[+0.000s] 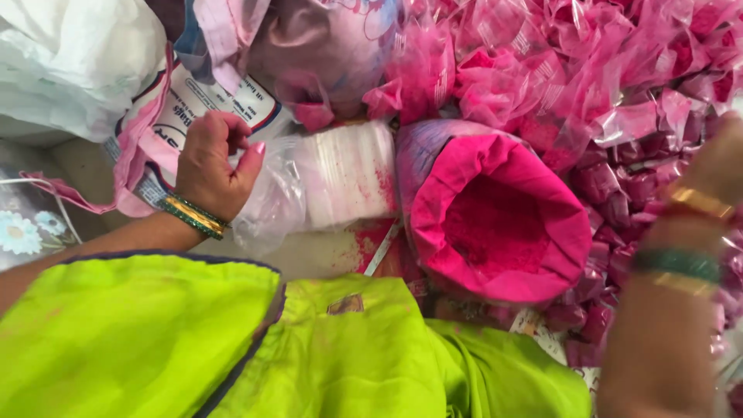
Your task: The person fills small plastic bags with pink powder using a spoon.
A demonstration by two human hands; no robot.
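The left hand, at 9 o'clock, has its fingers curled and pinches a clear plastic bag beside a stack of empty clear pouches. The right hand, at 3 o'clock, is blurred; I cannot tell its grip. The open sack of pink powder sits at centre.
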